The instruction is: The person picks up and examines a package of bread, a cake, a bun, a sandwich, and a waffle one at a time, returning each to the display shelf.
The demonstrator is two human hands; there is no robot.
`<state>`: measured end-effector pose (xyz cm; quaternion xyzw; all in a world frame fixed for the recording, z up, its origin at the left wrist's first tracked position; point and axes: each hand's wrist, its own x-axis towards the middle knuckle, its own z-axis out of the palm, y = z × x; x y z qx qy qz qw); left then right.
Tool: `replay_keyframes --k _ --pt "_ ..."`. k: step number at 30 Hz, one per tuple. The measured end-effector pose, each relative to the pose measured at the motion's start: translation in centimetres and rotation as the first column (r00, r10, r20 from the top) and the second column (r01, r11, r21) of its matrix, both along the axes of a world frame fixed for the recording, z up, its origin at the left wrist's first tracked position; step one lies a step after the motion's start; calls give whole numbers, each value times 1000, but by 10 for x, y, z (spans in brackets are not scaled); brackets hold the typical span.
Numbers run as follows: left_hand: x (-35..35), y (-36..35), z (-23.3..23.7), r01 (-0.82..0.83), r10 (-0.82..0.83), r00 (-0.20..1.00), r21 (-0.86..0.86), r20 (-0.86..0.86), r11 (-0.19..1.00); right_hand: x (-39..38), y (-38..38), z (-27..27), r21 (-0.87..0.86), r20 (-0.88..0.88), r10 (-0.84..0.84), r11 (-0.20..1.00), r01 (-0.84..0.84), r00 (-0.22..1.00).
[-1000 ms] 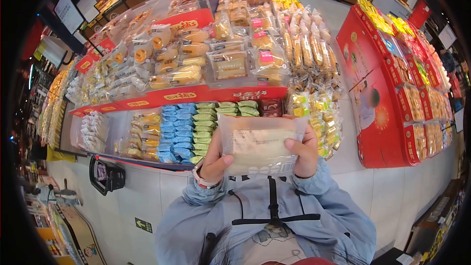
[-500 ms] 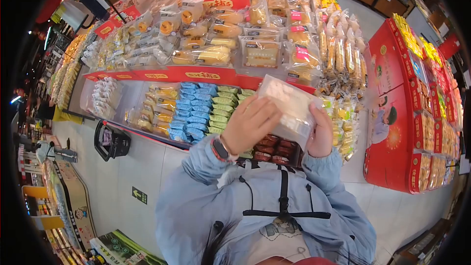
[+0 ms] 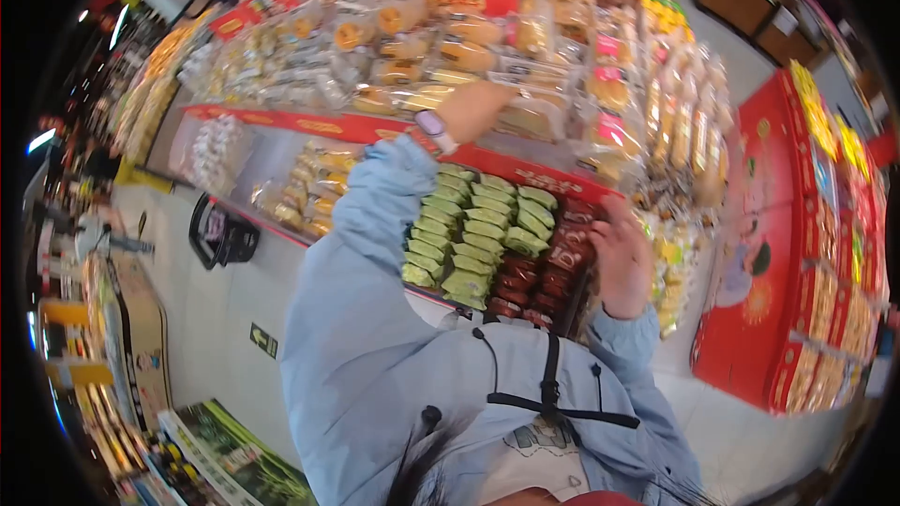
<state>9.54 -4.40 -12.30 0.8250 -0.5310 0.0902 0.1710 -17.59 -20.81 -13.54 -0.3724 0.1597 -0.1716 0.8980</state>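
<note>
My left hand, with a watch on the wrist, reaches over the upper shelf. Its fingers are closed at the upper left edge of a clear flat pack of sliced bread, which rests among similar packs; motion blurs the fingertips. My right hand is raised over the right end of the lower tray, fingers apart and slightly bent, holding nothing. Below and beside it lie dark red wrapped cakes. Green wrapped cakes sit in rows between my two arms.
Bagged breads cover the upper shelf, with long bagged rolls at its right. A red display stand rises to the right. On the floor at left stands a black shopping basket.
The bread pack has gone from between both hands to the upper shelf. My left hand has moved up and forward with it; my right hand has let go and sits slightly lower.
</note>
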Motion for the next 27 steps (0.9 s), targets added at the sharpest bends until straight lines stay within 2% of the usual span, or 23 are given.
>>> replay_keyframes --k 1,2,3,4,5,6,8,10,13,16,19,22,25,27 --pt "9 -4 -14 -10 10 1000 39 -13 999 3 1 4 -109 37 -65 992 69 997" --pt "17 -11 -24 -25 27 999 79 -23 997 11 1 12 -301 9 -129 945 126 992" --pt "17 -17 -26 17 -21 1000 178 23 984 16 0 14 -420 -18 -144 899 123 989" --pt "13 -24 -27 0 -21 997 264 75 965 20 -3 16 -609 -42 -124 790 72 991" --pt "10 -33 -30 -19 -25 992 350 120 937 26 -5 19 -626 -50 -99 778 46 994" --pt "19 -42 -63 -23 0 997 299 79 954 31 -4 21 -645 -61 -78 764 21 995" --pt "18 -50 -74 -35 14 995 217 95 976 35 0 19 -634 -66 -47 774 -5 997" --pt "-2 -45 -60 -47 51 995 -47 83 998 36 0 15 -620 -82 -28 784 -29 996" --pt "-10 -43 -64 53 27 956 -263 292 963 34 -2 4 -606 -116 7 792 -76 993" --pt "-3 -49 -77 35 40 954 -241 298 970 32 4 5 -533 -107 10 844 -66 994" --pt "14 -58 -81 215 -148 940 -195 309 957 28 3 5 -564 -88 -13 825 -39 996" --pt "14 -55 -82 203 -191 949 -26 252 979 22 -7 -3 -562 -100 -5 826 -52 995" --pt "30 -54 -83 319 -253 917 -184 310 930 16 -8 0 -558 -125 -20 828 -53 992" --pt "38 -56 -80 273 -259 956 -95 139 957 13 -9 -1 -553 -128 -32 832 -44 991"
